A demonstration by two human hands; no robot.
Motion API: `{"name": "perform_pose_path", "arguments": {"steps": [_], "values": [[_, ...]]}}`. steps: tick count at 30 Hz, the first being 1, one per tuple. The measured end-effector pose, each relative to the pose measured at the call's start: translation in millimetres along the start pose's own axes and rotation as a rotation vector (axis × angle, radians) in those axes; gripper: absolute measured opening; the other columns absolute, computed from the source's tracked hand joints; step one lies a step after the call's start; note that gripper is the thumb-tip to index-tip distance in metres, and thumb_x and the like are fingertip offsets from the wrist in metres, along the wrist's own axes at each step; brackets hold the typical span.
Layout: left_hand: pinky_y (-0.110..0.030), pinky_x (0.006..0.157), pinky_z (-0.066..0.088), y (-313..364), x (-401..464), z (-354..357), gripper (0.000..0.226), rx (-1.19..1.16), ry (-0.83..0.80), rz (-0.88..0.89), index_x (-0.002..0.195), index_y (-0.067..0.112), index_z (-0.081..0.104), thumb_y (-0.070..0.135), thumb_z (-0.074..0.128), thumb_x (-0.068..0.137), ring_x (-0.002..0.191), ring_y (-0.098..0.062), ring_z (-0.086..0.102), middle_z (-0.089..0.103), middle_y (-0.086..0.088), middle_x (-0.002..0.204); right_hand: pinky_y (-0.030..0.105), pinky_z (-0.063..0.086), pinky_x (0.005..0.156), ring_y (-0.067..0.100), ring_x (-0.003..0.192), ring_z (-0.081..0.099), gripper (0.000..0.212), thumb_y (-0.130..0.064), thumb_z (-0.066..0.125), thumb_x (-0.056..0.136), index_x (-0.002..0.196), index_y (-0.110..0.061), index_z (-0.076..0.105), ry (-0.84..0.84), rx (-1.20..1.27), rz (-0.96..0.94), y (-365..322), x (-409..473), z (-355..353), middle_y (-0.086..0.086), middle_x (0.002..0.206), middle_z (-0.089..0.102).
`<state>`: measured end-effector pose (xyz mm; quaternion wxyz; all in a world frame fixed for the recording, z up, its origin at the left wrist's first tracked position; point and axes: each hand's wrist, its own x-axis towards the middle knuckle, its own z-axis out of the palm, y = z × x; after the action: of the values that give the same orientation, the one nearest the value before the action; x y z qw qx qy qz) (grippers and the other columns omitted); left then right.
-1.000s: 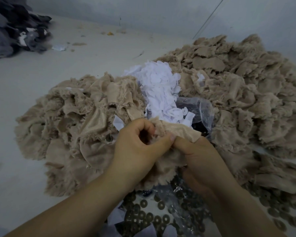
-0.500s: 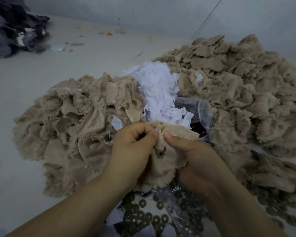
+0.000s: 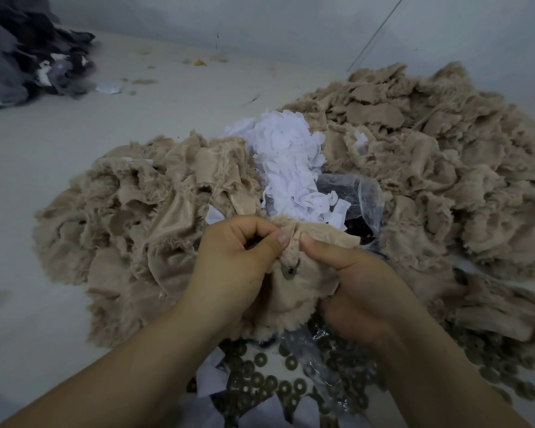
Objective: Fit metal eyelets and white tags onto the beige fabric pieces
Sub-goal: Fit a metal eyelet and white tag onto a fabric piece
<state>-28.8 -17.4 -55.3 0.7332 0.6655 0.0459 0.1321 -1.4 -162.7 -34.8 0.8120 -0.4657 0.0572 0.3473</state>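
Two bare hands meet at the middle of the view, both closed on one beige fabric piece (image 3: 294, 291). The left hand (image 3: 235, 257) comes in from the lower left with its fingers curled and its thumb pressed along the gathered top edge of the piece; the right hand (image 3: 362, 288) comes in from the lower right, thumb on top and pinching the same edge, its other fingers hidden under the cloth. The two thumb tips lie just beside each other. Below them, one metal eyelet (image 3: 289, 271) sits in the fabric between the hands. The frayed lower edge of the piece hangs over a scatter of loose eyelets (image 3: 260, 381), too many to count, some lying under crumpled clear plastic (image 3: 314, 359). Two big heaps of beige pieces flank the hands: the left heap (image 3: 130, 211) touches the left hand's knuckles, and the right heap (image 3: 439, 168) spreads to the right edge of the view. Between the heaps, just beyond the fingertips, lies one pile of white tags (image 3: 288, 168) beside a clear plastic bag (image 3: 359, 196). Bare pale floor (image 3: 44, 319) stretches to the left of the beige heaps and behind them, up to a dark fabric heap (image 3: 25, 57) in the far left corner, well apart from the work. A few white tags (image 3: 210, 378) lie near the bottom edge among the eyelets.
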Motion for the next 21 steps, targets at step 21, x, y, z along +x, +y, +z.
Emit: {"name": "perform_pose_path", "arguments": {"steps": [21], "values": [[-0.023, 0.058, 0.052, 0.3, -0.3, -8.8, 0.014, 0.093, 0.113, -0.017, 0.068, 0.017, 0.076, 0.014, 0.077, 0.082, 0.060, -0.017, 0.060, 0.069, -0.021, 0.071, 0.011, 0.047, 0.045, 0.004, 0.051, 0.063, 0.034, -0.047, 0.059, 0.079, 0.070, -0.018, 0.075, -0.019, -1.843, -0.044, -27.7, -17.8, -37.1, -0.007, 0.060, 0.070]]}}
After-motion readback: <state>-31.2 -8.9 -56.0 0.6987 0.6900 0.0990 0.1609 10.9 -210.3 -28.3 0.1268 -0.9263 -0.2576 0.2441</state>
